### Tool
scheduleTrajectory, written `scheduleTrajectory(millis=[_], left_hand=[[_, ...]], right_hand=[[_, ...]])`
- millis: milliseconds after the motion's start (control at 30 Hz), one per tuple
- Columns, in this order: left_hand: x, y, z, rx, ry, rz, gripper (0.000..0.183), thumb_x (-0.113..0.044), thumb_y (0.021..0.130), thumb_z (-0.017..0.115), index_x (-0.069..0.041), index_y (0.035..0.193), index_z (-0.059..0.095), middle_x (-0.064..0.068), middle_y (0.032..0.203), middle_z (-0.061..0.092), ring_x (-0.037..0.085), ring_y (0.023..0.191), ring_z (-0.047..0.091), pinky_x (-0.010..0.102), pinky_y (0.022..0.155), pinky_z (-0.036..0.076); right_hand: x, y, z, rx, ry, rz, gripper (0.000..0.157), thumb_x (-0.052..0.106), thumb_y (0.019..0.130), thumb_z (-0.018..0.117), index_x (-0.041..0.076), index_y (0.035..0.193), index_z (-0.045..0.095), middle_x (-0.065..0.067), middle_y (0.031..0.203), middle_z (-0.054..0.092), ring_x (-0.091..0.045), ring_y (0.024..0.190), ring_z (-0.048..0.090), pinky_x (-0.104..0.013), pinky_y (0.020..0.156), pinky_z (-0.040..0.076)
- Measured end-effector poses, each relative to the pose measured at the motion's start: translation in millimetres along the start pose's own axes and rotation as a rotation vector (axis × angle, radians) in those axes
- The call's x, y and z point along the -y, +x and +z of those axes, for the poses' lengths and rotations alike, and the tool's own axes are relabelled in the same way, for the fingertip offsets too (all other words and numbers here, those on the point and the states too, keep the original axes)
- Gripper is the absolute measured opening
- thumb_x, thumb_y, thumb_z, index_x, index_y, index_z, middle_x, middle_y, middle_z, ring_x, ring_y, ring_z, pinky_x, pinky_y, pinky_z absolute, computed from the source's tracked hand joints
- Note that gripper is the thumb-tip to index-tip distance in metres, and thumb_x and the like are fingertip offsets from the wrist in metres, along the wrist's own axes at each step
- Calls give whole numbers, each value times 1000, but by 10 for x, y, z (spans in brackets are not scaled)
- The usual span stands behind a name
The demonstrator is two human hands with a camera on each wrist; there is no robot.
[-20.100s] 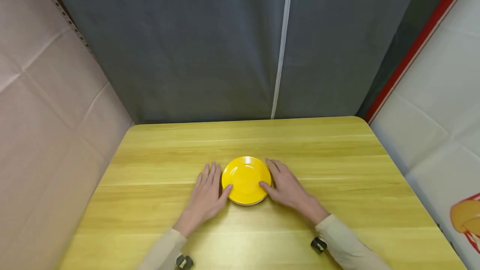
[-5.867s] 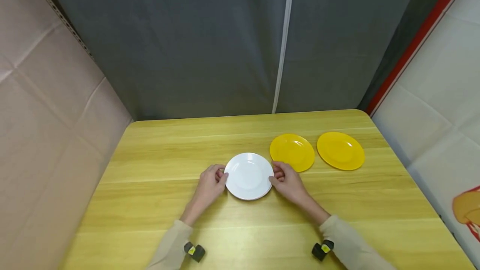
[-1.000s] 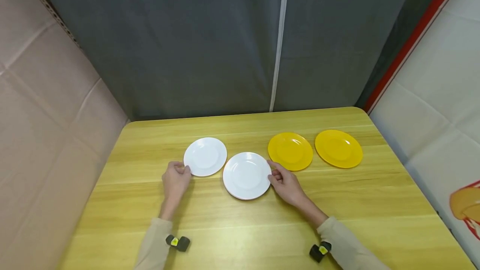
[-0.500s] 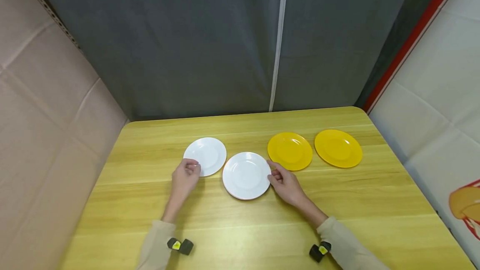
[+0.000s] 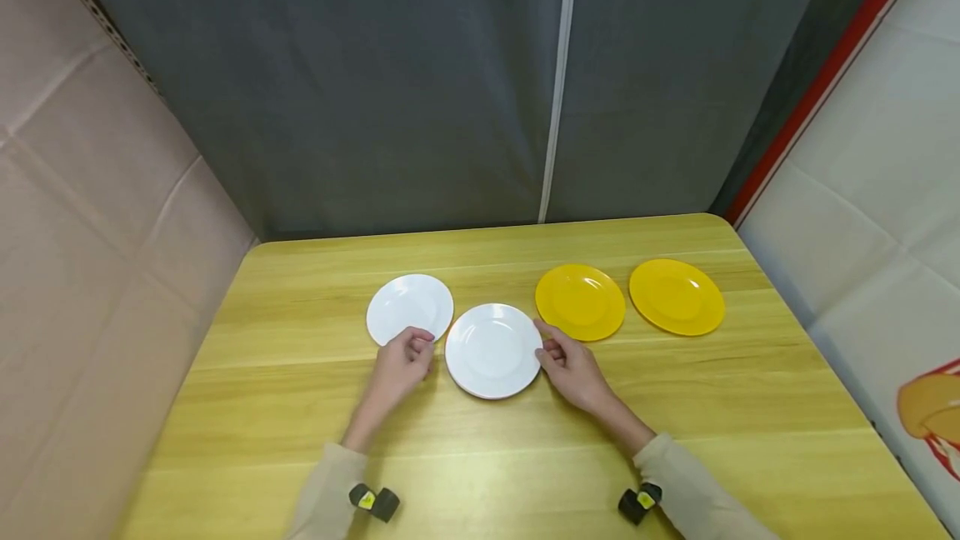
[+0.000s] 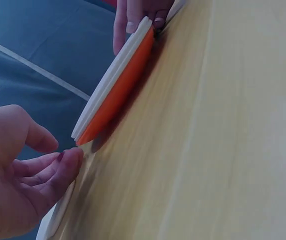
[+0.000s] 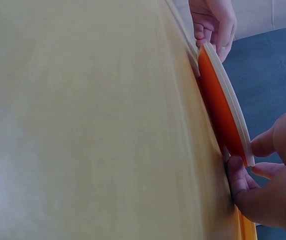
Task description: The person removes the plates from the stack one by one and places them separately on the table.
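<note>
A stack of plates stands mid-table, a white plate (image 5: 492, 352) on top and an orange plate (image 7: 223, 112) at the bottom. My right hand (image 5: 573, 367) grips the stack's right rim, thumb at the white edge, fingers underneath. My left hand (image 5: 402, 365) hovers by the left rim, fingers loosely curled around nothing; the left wrist view shows its fingertips (image 6: 73, 157) just short of the rim. Behind that hand lies a single white plate (image 5: 408, 307), its front edge partly covered.
Two yellow plates lie side by side at the back right, the nearer yellow plate (image 5: 580, 302) just behind my right hand and the farther yellow plate (image 5: 677, 297) beyond. The wooden table (image 5: 480, 473) ends at a dark grey curtain (image 5: 405, 90).
Two yellow plates from the stack now lie back right, a white one back left. In the last second my left hand left that white plate and moved right to the stack; my right stayed.
</note>
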State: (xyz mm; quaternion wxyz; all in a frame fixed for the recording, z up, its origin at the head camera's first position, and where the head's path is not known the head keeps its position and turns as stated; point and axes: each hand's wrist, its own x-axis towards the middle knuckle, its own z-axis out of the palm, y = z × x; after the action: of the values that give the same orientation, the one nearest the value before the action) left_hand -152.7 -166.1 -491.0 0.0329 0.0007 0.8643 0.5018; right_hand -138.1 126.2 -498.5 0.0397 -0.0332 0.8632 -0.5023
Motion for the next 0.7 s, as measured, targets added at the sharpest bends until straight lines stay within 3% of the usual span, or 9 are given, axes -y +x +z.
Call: scheduleTrajectory(millis=[300,700], left_hand=[[-29,-45,139,82,25,-14,23,-13,98,61,-1,117,66,4,83,71,13,68,68,23,56,54],[-59,-50,196,24,32,10,25,-13,95,64,0,117,68,3,81,71,10,63,65,22,54,53]], right_hand=[[-16,-6,4,-18,-6,1,44,9,99,63,9,143,57,-11,103,68,-14,85,59,-18,74,52],[-33,-23,38,-75,20,-37,39,8,98,65,7,136,62,-11,96,69,-11,79,60,-16,70,52]])
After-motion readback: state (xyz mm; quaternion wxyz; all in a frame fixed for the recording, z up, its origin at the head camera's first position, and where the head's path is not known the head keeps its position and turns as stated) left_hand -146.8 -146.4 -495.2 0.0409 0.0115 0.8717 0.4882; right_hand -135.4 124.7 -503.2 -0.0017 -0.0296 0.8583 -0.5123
